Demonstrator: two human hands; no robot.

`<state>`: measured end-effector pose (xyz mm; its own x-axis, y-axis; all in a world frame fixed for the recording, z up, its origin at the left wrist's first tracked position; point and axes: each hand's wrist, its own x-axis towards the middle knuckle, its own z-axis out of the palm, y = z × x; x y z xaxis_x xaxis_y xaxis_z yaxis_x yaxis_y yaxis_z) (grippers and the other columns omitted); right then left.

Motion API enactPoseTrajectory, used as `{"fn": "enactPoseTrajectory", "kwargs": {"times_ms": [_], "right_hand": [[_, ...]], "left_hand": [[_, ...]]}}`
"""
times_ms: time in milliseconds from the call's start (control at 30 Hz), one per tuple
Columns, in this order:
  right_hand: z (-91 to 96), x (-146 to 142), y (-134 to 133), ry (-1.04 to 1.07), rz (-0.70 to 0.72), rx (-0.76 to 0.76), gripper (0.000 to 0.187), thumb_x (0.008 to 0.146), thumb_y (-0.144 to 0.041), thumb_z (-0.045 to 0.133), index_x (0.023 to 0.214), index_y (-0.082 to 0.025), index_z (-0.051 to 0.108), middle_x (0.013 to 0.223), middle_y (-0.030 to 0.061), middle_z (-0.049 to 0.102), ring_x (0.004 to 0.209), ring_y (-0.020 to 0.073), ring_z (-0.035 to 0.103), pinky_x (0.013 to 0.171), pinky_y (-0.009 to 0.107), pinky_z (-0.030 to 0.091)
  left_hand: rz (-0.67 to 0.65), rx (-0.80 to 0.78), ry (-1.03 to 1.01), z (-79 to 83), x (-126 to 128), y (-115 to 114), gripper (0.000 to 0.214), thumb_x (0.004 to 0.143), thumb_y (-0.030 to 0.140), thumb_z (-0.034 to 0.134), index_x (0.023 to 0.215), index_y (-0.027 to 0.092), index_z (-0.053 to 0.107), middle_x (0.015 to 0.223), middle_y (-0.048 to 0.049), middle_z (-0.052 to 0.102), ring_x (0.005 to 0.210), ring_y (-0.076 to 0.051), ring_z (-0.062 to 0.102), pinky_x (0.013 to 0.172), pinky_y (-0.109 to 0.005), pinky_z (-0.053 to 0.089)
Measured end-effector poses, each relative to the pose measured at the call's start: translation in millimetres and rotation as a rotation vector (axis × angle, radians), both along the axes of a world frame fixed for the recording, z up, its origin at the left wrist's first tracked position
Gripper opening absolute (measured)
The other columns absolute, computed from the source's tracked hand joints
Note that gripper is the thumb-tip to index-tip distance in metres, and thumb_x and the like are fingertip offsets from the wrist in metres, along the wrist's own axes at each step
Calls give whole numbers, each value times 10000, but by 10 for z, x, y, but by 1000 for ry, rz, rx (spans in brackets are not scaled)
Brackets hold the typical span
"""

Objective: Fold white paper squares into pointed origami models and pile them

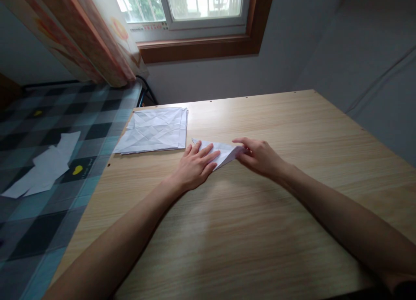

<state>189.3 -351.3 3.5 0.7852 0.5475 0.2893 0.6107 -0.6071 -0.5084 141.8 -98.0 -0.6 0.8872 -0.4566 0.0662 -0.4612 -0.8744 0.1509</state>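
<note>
1. Your folded paper (226, 151) lies on the surface (260, 230);
2. your left hand (196, 166), spread flat, presses it, maybe to stop slipping;
3. your right hand (260, 156) pinches its right corner;
4. creased sheets (156, 129) sit left, maybe leaving you room.

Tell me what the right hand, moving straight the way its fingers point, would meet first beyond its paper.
The right hand, past the folded paper it holds, would probably meet the left hand, spread on that paper; depth is unclear.
</note>
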Motion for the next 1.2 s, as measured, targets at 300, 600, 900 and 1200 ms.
{"fn": "enactPoseTrajectory", "kwargs": {"times_ms": [300, 600, 900, 1200], "right_hand": [[-192, 84, 96, -185, -44, -38, 380, 885, -206, 574, 1260, -153, 591, 1190, 145, 662, 1113, 315, 579, 972, 478, 487], [-265, -70, 234, -207, 290, -261, 706, 971, -508, 464, 1483, -33, 361, 1543, 245, 362, 1468, 348, 282, 1179, 548, 297], [-241, -101, 285, -161, 238, -403, 811, 979, -636, 336, 1513, -26, 319, 1579, 218, 287, 1485, 325, 253, 1208, 522, 237], [-235, -48, 326, -114, 155, -450, 804, 974, -641, 335, 1537, -68, 291, 1602, 181, 252, 1496, 314, 224, 1208, 517, 217]], "left_hand": [[48, -36, -6, -18, -14, -19, 636, 965, 445, 467, 1545, 243, 298, 1532, -87, 444, 1448, -389, 303, 1159, -597, 256], [17, 0, -23, -33, -13, -23, 506, 971, 442, 452, 1456, 300, 472, 1547, -82, 421, 1445, -421, 294, 1137, -645, 251], [7, 12, -23, -32, -1, -27, 511, 970, 457, 437, 1454, 295, 475, 1554, -68, 413, 1443, -421, 292, 1145, -636, 248], [6, 25, -2, -14, -4, -39, 477, 965, 438, 453, 1417, 301, 517, 1559, -61, 404, 1445, -415, 293, 1150, -634, 243]]}}
